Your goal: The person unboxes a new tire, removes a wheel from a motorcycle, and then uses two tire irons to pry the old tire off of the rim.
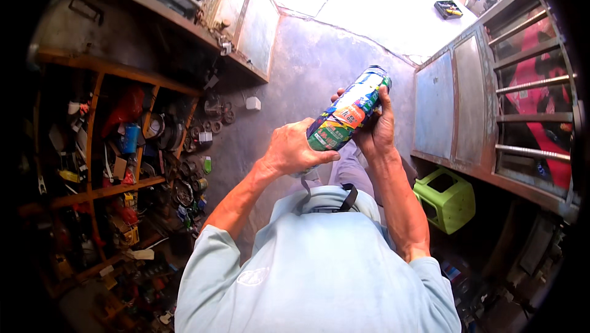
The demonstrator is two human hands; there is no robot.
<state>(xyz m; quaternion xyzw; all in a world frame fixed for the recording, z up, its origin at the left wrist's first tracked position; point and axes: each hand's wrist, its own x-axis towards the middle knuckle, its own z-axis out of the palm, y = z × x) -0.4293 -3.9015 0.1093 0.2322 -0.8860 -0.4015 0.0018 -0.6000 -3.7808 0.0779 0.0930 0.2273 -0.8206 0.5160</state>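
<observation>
1. At 9 o'clock from the can, wooden shelving (92,125) is holding jumbled hardware.
2. At the can's 8 o'clock, the left hand (291,147) is cupping its lower end, fingers partly curled, thumb stretching past the base.
3. The multicoloured cylindrical can (348,110) is tilting above the concrete floor (307,62), its upper end pointing toward 1 o'clock.
4. At the can's 4 o'clock, the right hand (379,129) is wrapping around its upper half, thumb pointing up.
5. Toward 4 to 5 o'clock, a lime-green plastic stool (460,205) is standing beyond the right forearm.
</observation>
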